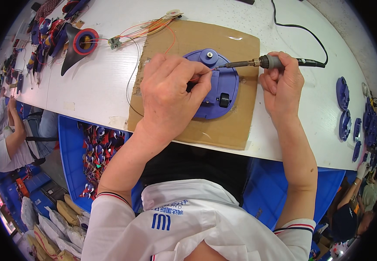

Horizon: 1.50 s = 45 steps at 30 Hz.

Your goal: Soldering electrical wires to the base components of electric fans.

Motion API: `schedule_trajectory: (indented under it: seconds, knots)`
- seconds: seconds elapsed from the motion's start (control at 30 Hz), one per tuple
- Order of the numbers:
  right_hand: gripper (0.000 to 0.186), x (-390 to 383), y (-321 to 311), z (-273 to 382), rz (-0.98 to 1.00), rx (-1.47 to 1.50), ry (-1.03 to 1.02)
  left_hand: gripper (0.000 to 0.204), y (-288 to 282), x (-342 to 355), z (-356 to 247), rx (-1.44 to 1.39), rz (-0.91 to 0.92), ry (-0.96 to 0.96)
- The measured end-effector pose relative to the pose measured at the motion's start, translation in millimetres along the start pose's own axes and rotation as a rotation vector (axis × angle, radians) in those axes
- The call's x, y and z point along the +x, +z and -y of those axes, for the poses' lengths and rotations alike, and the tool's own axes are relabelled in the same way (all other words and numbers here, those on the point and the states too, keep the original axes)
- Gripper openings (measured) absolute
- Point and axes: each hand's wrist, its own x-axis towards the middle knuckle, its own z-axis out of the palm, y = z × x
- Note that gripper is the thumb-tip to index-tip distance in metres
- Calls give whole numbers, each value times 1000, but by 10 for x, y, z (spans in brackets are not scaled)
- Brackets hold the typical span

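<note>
A purple plastic toy base (233, 83) lies on a sheet of cardboard (234, 39), with a small black wheel (224, 100) showing near its lower right. My right hand (284, 82) grips a soldering iron (245, 63) by its handle, the tip pointing left at the base. Close to that tip, my left hand (171, 89) is closed in a pinch over the base's left part. A thin red wire (172, 39) runs to the left hand and seems held between its fingertips. The left hand hides part of the base.
Wires join a small circuit board (115, 42) to a round part (174, 14) and a black piece with a red ring (85, 41). The iron's cord (305, 27) curves behind. Purple parts (343, 92) lie right. Blue bins (69, 152) stand below the table; people are at both sides.
</note>
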Motion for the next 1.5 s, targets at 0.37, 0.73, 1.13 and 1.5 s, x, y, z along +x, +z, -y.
schedule_trajectory:
  seconds: [0.37, 0.73, 1.13, 1.5]
  knots:
    - [19, 2, -1, 18, -7, 58, -2, 17, 1, -3, 10, 8, 14, 7]
    - [20, 71, -75, 44, -1, 82, -14, 29, -85, 15, -22, 51, 102, -11]
    - [19, 71, -67, 148, -19, 190, -31, 82, -148, -71, -217, 119, 154, -100]
    - [19, 103, -131, 157, 28, 218, 27, 30, -749, 9, 494, -296, -240, -536]
